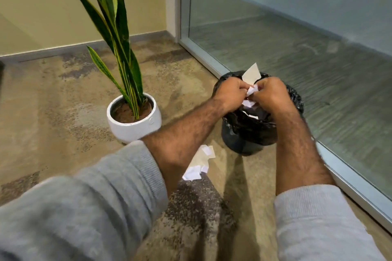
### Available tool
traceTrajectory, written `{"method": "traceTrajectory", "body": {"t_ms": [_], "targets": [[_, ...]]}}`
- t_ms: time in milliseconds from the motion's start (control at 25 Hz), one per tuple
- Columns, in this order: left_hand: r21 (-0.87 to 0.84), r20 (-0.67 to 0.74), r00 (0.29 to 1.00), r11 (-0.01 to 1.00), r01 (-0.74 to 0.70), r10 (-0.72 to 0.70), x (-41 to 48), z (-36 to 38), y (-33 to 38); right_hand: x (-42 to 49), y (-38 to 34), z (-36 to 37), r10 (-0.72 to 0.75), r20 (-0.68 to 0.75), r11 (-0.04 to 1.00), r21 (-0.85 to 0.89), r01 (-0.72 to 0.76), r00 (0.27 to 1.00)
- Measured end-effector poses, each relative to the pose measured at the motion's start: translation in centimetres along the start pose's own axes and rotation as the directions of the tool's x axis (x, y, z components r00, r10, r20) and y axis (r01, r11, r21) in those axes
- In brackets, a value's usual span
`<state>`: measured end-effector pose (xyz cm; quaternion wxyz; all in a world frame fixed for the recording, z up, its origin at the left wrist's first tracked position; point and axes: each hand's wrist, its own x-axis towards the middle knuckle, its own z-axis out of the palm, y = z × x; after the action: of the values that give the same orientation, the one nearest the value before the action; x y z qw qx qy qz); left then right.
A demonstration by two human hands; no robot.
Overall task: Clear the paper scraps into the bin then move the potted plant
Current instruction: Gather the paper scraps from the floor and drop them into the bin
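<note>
A small bin lined with a black bag stands on the carpet by the glass wall. Both hands hover over its mouth. My left hand and my right hand are closed together on white paper scraps, one piece sticking up above the fingers. Some white pieces lie inside the bag. More paper scraps lie on the carpet in front of the bin, between my forearms. The potted plant, tall striped green leaves in a round white pot, stands on the floor left of the bin.
A glass partition with a metal bottom rail runs along the right, close behind the bin. A cream wall with a grey skirting board closes the back. Patterned beige carpet spreads out left of the plant.
</note>
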<state>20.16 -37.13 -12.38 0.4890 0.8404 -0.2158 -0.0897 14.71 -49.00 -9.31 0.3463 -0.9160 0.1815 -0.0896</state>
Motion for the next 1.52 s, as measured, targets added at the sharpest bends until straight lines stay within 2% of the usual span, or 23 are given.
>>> {"method": "traceTrajectory", "body": {"t_ms": [120, 200, 280, 360, 440, 520, 560, 640, 720, 760, 840, 960, 1160, 1240, 1360, 1520], "targets": [[0.107, 0.160, 0.987, 0.994, -0.022, 0.005, 1.3, 0.6, 0.6, 1.6, 1.8, 0.3, 0.028, -0.025, 0.989, -0.146, -0.031, 0.999], [0.183, 0.166, 0.986, 0.982, -0.055, 0.024, 0.7, 0.4, 0.5, 1.9, 2.3, 0.8, 0.068, 0.011, 0.982, -0.180, -0.064, 0.998], [0.186, 0.105, 0.992, 0.979, -0.088, 0.069, -0.9, -0.5, -0.1, 1.6, 2.3, 1.2, 0.105, -0.011, 0.978, -0.178, -0.105, 0.994], [0.122, 0.004, 0.992, 0.985, -0.123, 0.123, -3.7, -1.8, -1.8, 0.8, 1.5, 1.5, 0.081, -0.142, 0.981, -0.163, -0.104, 0.986], [0.098, -0.121, 0.983, 0.987, -0.129, 0.141, -8.6, -3.0, -5.6, -0.5, -0.4, 2.6, -0.011, -0.277, 0.997, -0.082, -0.013, 0.961], [0.161, -0.260, 0.965, 0.987, 0.021, 0.022, -14.3, -3.6, -12.3, -2.1, -3.6, 5.0, -0.131, -0.324, 0.990, 0.011, 0.143, 0.937], [0.190, -0.320, 0.944, 0.970, 0.153, -0.086, -17.0, -3.7, -16.3, -3.0, -5.1, 6.9, -0.181, -0.284, 0.976, 0.064, 0.207, 0.942], [0.273, -0.345, 0.883, 0.866, 0.418, -0.318, -21.5, -3.8, -23.5, -5.0, -7.1, 11.9, -0.223, -0.063, 0.958, 0.169, 0.231, 0.973], [0.349, -0.334, 0.797, 0.719, 0.601, -0.503, -23.7, -4.0, -27.9, -7.1, -6.4, 17.5, -0.209, 0.174, 0.971, 0.156, 0.182, 0.962], [0.361, -0.345, 0.762, 0.672, 0.647, -0.548, -24.1, -4.2, -29.3, -7.9, -5.0, 20.1, -0.186, 0.259, 0.981, 0.099, 0.166, 0.948], [0.417, -0.349, 0.756, 0.631, 0.654, -0.553, -24.1, -4.7, -30.9, -8.5, -1.6, 24.5, -0.128, 0.355, 0.985, -0.063, 0.161, 0.926], [0.533, -0.347, 0.788, 0.584, 0.612, -0.509, -24.2, -4.5, -31.8, -7.0, 1.6, 27.9, -0.078, 0.402, 0.958, -0.224, 0.181, 0.912], [0.593, -0.355, 0.830, 0.583, 0.556, -0.431, -24.7, -3.8, -32.7, -2.6, 0.9, 30.3, 0.014, 0.384, 0.955, -0.278, 0.102, 0.923], [0.588, -0.367, 0.831, 0.588, 0.556, -0.419, -24.6, -3.8, -32.7, -1.9, 0.3, 31.1, 0.032, 0.474, 0.949, -0.290, 0.121, 0.880], [0.548, -0.393, 0.827, 0.620, 0.561, -0.401, -24.5, -3.8, -32.5, -2.3, 0.3, 31.8, 0.018, 0.626, 0.905, -0.341, 0.253, 0.780], [0.494, -0.408, 0.827, 0.668, 0.556, -0.387, -24.8, -4.1, -32.9, -8.9, 0.3, 31.8, -0.097, 0.721, 0.807, -0.347, 0.478, 0.686]]}}
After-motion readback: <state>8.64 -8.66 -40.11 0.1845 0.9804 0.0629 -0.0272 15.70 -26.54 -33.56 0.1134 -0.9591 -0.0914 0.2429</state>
